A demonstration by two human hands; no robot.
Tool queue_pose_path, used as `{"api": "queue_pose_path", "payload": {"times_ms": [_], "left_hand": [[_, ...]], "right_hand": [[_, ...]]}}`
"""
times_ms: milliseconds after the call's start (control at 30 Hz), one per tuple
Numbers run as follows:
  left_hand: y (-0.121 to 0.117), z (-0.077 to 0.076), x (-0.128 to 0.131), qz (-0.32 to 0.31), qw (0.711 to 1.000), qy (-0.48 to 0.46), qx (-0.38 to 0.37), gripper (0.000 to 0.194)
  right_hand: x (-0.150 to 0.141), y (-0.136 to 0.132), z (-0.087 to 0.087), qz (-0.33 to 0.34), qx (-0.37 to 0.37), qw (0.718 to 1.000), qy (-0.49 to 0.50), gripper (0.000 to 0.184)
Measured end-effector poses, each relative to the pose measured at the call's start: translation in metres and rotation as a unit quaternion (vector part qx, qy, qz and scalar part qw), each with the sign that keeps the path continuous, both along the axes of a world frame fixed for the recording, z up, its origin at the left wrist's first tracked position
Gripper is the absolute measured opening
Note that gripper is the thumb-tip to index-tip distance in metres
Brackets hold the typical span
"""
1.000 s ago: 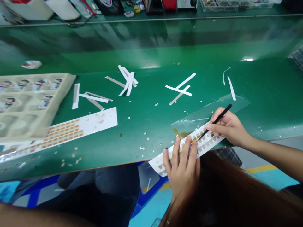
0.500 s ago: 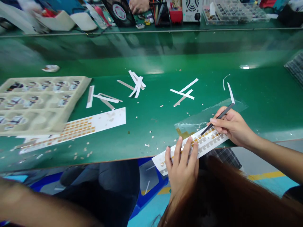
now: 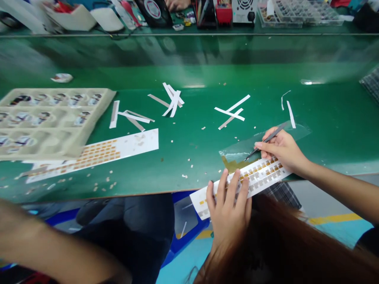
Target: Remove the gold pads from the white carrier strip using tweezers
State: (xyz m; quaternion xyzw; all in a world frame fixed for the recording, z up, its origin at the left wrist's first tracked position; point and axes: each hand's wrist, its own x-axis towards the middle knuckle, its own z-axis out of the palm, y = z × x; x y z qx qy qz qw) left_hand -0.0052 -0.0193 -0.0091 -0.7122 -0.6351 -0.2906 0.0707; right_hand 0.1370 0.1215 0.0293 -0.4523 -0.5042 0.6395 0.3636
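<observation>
My left hand (image 3: 229,205) lies over a white label sheet (image 3: 197,198), fingers stretched and spread flat on it. Rows of small amber and grey pieces cover the sheet, which overhangs the table's front edge. Above the sheet's right part, my right hand (image 3: 280,146) pinches dark tweezers (image 3: 268,138). Their tip points down-left at an amber film piece (image 3: 232,163) beyond the sheet's far edge. Whether the tip touches it, I cannot tell. Clear film (image 3: 251,146) lies behind the sheet, partly under my right hand.
On the left sit a cream moulded tray (image 3: 66,134) with parts and another label sheet (image 3: 139,144). Paper strips (image 3: 232,112) and small scraps (image 3: 189,159) are scattered on the green table (image 3: 183,136). A co-worker's forearm (image 3: 53,248) crosses the lower left. Boxes (image 3: 299,15) line the shelf.
The tweezers' tip has moved from the label sheet, up and left, to the amber film behind it. My left hand stays on the sheet. The view has shifted slightly.
</observation>
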Motion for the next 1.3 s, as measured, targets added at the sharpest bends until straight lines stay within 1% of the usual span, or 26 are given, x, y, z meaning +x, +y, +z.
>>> {"api": "queue_pose_path", "payload": {"times_ms": [233,367,500,567,633,700,767,867,967,1100,1300], "left_hand": [[-0.001,0.000,0.000,-0.002,1.000,-0.007,-0.005,0.028],[0.000,0.000,-0.002,-0.002,1.000,0.002,-0.002,0.026],[-0.001,-0.001,-0.003,-0.002,1.000,0.010,-0.007,0.027],[-0.001,-0.001,-0.002,-0.003,1.000,0.010,-0.008,0.029],[-0.002,-0.001,-0.002,-0.004,1.000,0.008,-0.010,0.033],[-0.002,0.000,0.000,-0.005,1.000,0.016,-0.018,0.039],[-0.001,0.000,0.002,-0.006,0.999,0.033,-0.025,0.044],[-0.001,0.000,0.004,-0.006,0.999,0.045,-0.025,0.046],[-0.001,0.000,0.004,-0.008,0.999,0.044,-0.028,0.045],[-0.002,0.000,0.002,-0.014,0.997,0.064,-0.032,0.049],[-0.001,0.000,0.001,-0.018,0.996,0.085,-0.024,0.048]], "right_hand": [[-0.002,-0.002,0.002,0.001,0.002,1.000,-0.025,0.038],[-0.003,-0.002,0.001,-0.008,0.014,1.000,-0.008,0.036],[-0.005,-0.001,0.002,-0.033,0.001,0.999,0.006,0.037],[-0.005,-0.002,0.006,-0.047,0.008,0.999,0.016,0.038],[-0.001,-0.006,0.011,-0.052,0.033,0.998,0.034,0.037],[0.005,-0.013,0.016,-0.046,0.056,0.996,0.044,0.035],[0.011,-0.020,0.018,-0.032,0.058,0.997,0.031,0.034],[0.018,-0.026,0.015,-0.010,0.025,1.000,0.002,0.036],[0.020,-0.026,0.007,-0.010,0.007,1.000,0.000,0.036],[0.020,-0.025,0.002,-0.010,0.022,1.000,0.001,0.034],[0.018,-0.026,0.006,0.001,0.032,0.999,-0.013,0.033]]}}
